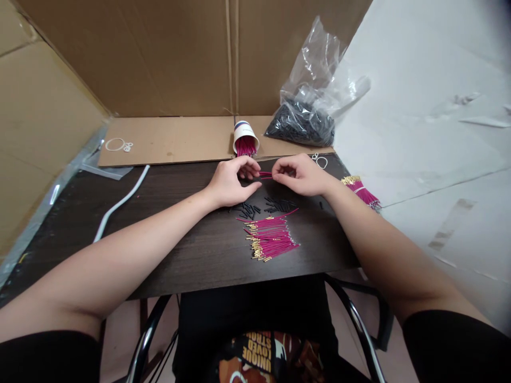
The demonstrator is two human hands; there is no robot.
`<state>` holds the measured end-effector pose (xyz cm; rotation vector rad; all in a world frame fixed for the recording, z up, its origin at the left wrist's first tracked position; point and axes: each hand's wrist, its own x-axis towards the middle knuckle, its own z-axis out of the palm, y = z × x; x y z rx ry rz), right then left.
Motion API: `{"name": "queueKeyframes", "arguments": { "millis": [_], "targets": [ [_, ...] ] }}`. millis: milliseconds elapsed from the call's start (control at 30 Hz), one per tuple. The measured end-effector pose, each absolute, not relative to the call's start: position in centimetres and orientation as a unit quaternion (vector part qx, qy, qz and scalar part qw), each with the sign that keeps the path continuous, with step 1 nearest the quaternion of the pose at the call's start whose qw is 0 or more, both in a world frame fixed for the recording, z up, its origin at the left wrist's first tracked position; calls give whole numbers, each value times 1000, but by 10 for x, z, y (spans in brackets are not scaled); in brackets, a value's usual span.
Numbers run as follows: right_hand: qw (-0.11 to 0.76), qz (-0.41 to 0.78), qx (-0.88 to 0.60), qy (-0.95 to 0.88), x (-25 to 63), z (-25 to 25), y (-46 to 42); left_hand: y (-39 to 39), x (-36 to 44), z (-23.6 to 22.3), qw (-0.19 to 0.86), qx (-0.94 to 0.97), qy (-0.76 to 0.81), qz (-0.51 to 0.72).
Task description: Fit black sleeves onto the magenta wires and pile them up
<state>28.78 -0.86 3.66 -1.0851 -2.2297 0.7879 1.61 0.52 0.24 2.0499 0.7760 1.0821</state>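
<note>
Two short magenta wires [265, 174] span the small gap between my hands, just in front of the cup. My right hand [302, 174] has its thumb and fingertips pinched on their right side. At their left end, my left hand [231, 182] has its thumb stretched out apart from the curled fingers, whose tips are close to the wires; whether they touch is unclear. Below my hands lie two loose groups of short black tubes [250, 209]. Closer to me, a row of magenta wires with gold-coloured ends [271, 236] is spread across the dark table [191, 250].
A tipped paper cup [242, 129] holds more magenta wires. Behind it on the right, a clear bag [301, 119] contains many black pieces. A tied wire bundle [361, 191] lies at the right edge. White rings [115, 144] and a white tube [120, 203] lie on the left.
</note>
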Motion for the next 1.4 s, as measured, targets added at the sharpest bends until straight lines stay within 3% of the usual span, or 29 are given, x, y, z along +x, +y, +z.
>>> {"name": "queueKeyframes", "arguments": {
  "millis": [1400],
  "targets": [
    [256,303,-417,-818,287,36,-9,4,17,2,344,778,317,419]
  ]
}}
